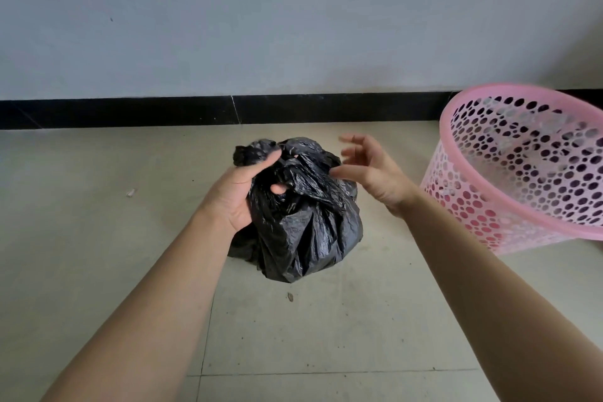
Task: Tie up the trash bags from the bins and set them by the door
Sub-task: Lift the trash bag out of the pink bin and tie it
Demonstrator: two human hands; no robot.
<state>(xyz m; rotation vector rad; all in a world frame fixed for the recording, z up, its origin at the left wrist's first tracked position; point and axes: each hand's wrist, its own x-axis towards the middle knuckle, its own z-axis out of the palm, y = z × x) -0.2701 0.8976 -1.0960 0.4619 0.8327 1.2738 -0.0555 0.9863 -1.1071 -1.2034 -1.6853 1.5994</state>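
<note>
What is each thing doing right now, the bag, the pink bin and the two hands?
bag, out of the bin, top bunched up; knotted or not, unclear.
bin, no bag seen inside.
left hand, grips the bag's bunched top.
right hand, open beside the bag, holding nothing.

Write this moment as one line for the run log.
left hand: grips gathered top of black trash bag | right hand: open, close to bag | pink bin: right of bag, apart
</note>
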